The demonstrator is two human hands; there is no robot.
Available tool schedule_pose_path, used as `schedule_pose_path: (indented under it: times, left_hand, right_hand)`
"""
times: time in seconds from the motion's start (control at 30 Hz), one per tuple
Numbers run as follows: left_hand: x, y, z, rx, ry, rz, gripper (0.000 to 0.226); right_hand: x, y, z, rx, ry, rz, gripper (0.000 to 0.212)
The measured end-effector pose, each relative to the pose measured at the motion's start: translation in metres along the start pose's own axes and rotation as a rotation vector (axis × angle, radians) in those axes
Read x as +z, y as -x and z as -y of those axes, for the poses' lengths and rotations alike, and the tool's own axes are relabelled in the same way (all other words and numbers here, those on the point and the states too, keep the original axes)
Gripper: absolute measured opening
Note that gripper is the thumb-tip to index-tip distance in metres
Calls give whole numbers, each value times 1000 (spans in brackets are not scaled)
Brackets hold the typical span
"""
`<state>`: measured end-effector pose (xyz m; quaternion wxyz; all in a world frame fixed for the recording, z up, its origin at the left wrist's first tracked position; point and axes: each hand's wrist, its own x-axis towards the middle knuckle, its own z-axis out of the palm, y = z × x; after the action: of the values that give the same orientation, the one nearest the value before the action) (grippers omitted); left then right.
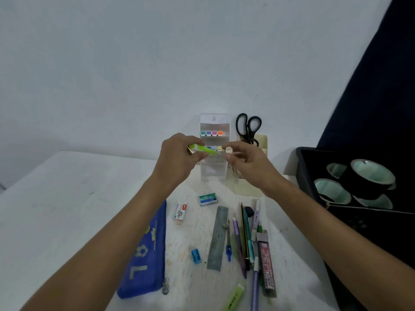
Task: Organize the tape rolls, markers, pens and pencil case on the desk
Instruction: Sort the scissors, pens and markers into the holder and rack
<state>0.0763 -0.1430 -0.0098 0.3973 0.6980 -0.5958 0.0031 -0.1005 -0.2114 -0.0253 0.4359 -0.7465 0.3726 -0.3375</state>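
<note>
Both hands meet above the desk (pixel 67 198), in front of a clear marker organizer (pixel 214 149). The left hand (pixel 179 157) pinches a lime-green marker (pixel 203 149) by its barrel, holding it roughly level with its tip toward the right. The right hand (pixel 246 159) pinches a small white cap (pixel 228 150) between thumb and fingertips, just beside the marker's tip; whether the cap touches the tip I cannot tell.

Behind the hands, the organizer stands against the wall, a row of coloured marker ends showing in its upper tier and more in the tier below. Just to its right, black scissors (pixel 248 126) stand handles-up in a cream holder (pixel 261 144).

On the desk below the hands lie a teal staple box (pixel 208 199) and a white eraser (pixel 180 212). A blue pencil case (pixel 146 254) lies under the left forearm. Nearer the person are a blue sharpener (pixel 196 256), a grey ruler (pixel 218 237), and a bundle of pens and pencils (pixel 247 239) lying side by side. Another green highlighter (pixel 234 296) lies at the bottom edge.

At the right, a black tray (pixel 303 167) holds several dark tape rolls (pixel 370 178), some stacked on others.
</note>
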Motion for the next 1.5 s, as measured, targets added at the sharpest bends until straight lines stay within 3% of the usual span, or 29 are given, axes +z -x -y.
schedule_pose_path:
  times: [0.13,0.27,0.6,1.07,1.5]
  left_hand:
    - [12,-2,9,59,-87,50,23]
    - [20,-3,17,57,-146,85,26]
    - [49,-1,21,48,-292,202,32]
    - [71,-6,40,-67,-212,198,24]
    - [88,-22,55,-58,-304,236,24]
  right_hand:
    - [5,-10,-8,-134,151,-108,22]
    - [13,-15,-15,-194,135,-187,25]
    - [41,-18,-42,-349,240,-204,28]
    - [69,-42,-67,-209,318,-166,18]
    - [77,-59,-66,-75,429,-147,25]
